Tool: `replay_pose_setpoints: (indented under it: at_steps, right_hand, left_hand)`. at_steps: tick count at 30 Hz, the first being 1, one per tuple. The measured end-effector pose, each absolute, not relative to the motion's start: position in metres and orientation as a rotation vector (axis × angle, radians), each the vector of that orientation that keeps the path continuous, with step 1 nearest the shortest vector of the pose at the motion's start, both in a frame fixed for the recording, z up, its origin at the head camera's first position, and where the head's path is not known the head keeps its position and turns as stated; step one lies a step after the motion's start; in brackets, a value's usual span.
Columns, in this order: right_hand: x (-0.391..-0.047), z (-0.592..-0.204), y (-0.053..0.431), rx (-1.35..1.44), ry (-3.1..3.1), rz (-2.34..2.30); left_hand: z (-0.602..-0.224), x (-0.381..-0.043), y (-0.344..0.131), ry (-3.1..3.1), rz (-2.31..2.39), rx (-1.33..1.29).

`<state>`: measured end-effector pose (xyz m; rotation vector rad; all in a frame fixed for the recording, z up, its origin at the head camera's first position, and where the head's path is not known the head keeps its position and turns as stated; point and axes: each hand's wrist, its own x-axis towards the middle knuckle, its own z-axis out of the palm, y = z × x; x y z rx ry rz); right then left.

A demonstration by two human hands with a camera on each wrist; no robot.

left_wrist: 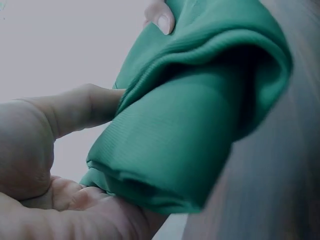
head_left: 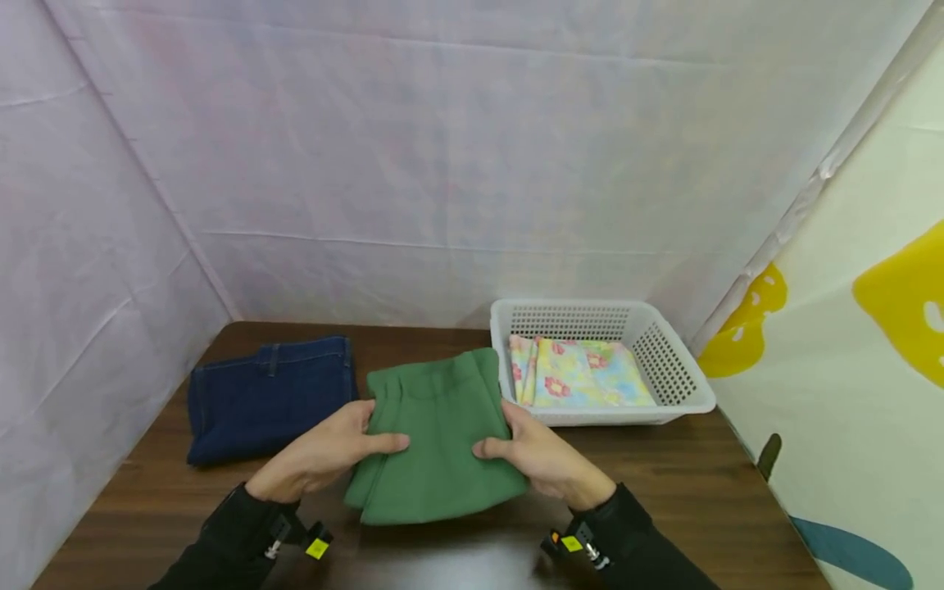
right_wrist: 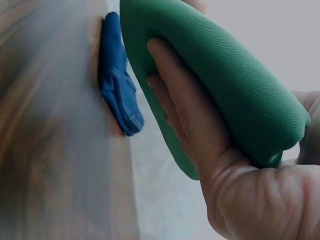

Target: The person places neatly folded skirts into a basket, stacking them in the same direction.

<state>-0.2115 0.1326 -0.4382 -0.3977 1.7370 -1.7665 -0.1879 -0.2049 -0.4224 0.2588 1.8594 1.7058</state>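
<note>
Between both hands is a folded green garment [head_left: 435, 442] of finely ribbed fabric, raised over the dark wooden table. My left hand [head_left: 339, 451] grips its left side, thumb on the near face and the other fingers behind. On the opposite side my right hand [head_left: 546, 455] holds it the same way. In the left wrist view the folded layers of the green garment [left_wrist: 165, 135] hang loosely apart at one end. The right wrist view shows fingers [right_wrist: 182, 105] of the right hand lying along the cloth's underside. The garment's exact kind cannot be told.
Folded dark blue jeans [head_left: 273, 397] lie on the table [head_left: 664, 492] at the left. At the back right stands a white perforated plastic basket [head_left: 678, 360] with folded floral cloth [head_left: 590, 377] inside. Pale curtains [head_left: 442, 164] hang behind and beside the table.
</note>
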Motion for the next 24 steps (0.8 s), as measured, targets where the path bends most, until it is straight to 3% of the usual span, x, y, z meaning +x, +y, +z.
replay_pose_setpoints:
  at_steps: [24]
  right_hand:
    - [-0.243,-0.407,0.179,-0.325,1.981,-1.796]
  left_hand:
    - [-0.401,-0.222,-0.157,1.954,1.797,0.371]
